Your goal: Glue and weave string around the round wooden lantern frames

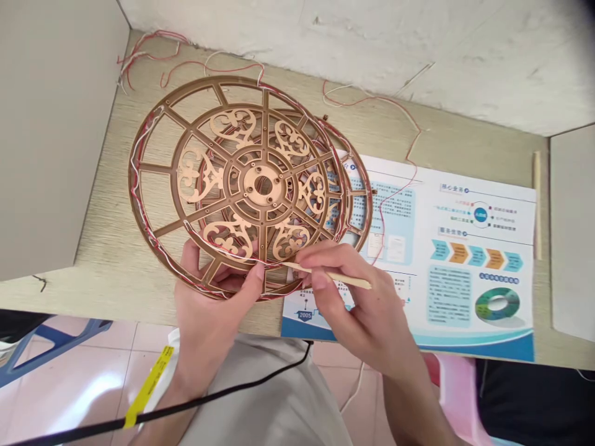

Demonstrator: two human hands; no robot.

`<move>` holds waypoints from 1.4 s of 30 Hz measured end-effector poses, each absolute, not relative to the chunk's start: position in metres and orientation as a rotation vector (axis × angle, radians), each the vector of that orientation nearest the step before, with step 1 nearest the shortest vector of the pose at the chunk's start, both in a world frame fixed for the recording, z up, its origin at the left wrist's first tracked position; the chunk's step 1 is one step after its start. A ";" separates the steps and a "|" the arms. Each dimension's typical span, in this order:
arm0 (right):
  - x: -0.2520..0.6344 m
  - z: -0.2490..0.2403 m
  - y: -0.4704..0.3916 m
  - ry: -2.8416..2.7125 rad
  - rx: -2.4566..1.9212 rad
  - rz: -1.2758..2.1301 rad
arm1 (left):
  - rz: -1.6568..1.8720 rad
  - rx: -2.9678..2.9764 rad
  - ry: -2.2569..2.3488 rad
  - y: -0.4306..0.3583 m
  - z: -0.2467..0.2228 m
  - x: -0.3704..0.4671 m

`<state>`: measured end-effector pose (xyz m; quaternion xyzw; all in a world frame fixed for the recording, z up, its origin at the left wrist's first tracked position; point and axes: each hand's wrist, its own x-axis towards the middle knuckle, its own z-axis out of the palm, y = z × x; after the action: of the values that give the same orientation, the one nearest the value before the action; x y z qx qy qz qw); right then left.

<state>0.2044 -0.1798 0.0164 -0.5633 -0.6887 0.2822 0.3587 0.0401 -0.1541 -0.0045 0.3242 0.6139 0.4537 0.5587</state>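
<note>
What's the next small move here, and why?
Probably press the red and white wires down against the round openwork frame with the wooden stick: the right hand holds its tip at the wires, and the left hand steadies the frame, thumb right beside that spot.

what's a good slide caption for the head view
Left hand gripping a round brown openwork frame, right hand holding a thin pale wooden stick near its red and white wires
</note>
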 end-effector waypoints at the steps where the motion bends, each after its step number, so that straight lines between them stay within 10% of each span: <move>1: 0.203 0.016 -0.181 -1.770 -1.448 0.721 | 1.066 0.760 1.447 -0.154 -0.005 0.040; 42: 0.194 0.000 -0.195 -1.514 -1.494 0.712 | 1.057 0.857 1.358 -0.154 -0.005 0.037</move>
<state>0.1935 -0.1946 0.0000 -0.6001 -0.6078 0.2859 0.4343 0.0373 -0.1540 -0.0047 0.3656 0.5790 0.4510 0.5725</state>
